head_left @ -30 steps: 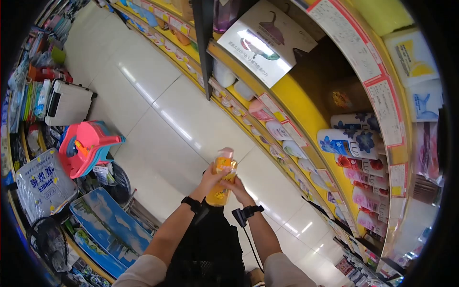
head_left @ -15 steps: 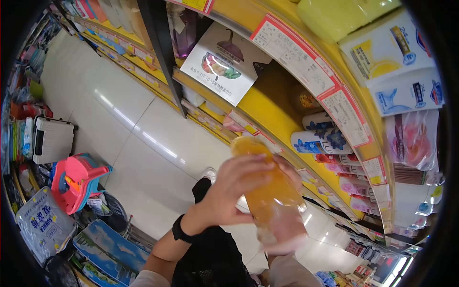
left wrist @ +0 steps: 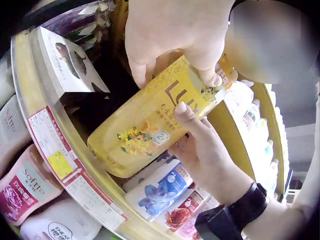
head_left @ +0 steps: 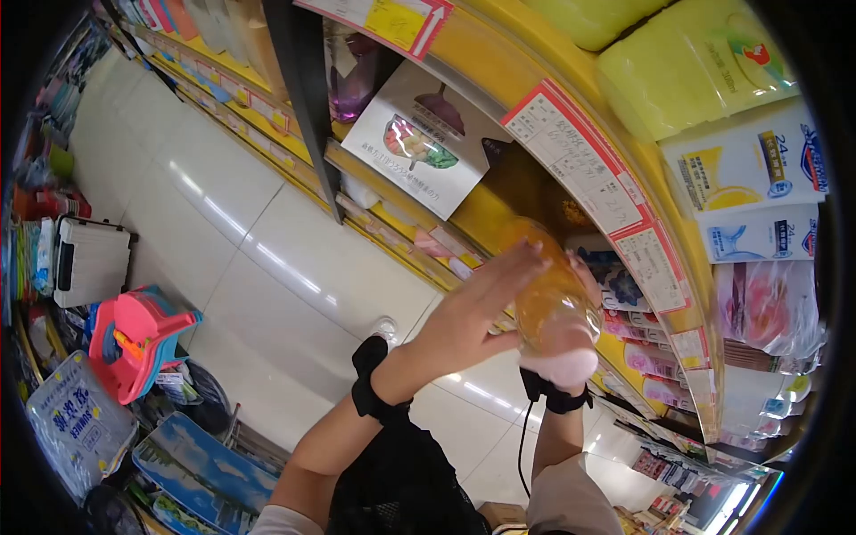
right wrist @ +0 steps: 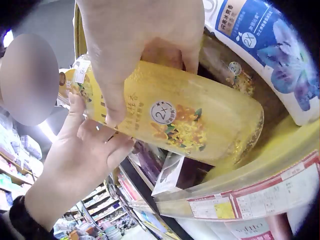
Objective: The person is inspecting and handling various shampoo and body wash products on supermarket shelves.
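Both hands hold a yellow LUX pump bottle (head_left: pixel 538 308), tilted with its base toward the shelf and its pinkish pump end (head_left: pixel 566 361) toward me. My left hand (head_left: pixel 459 316) is on its left side; in the left wrist view that hand (left wrist: pixel 175 35) grips over the upper part near the label. Partly hidden behind the bottle, my right hand (head_left: pixel 584 283) holds the other side, its thumb lying across the label in the left wrist view. The base overlaps the shelf opening, beside a blue-flowered white bottle (left wrist: pixel 160 192) and a dark bottle with yellow flowers (right wrist: pixel 232 70).
A white box (head_left: pixel 415 143) stands on the yellow shelf, left of the bottle. Price tags (head_left: pixel 580 169) line the shelf edge above, with wrapped soap packs (head_left: pixel 749 169) over them. Stacked pink stools (head_left: pixel 138 334) and a white case (head_left: pixel 89 259) stand across the tiled aisle.
The bottle was low before my body with its pump up. Both hands have raised it, tipped it over and brought its base to the shelf at right. My view has shifted toward the shelf.
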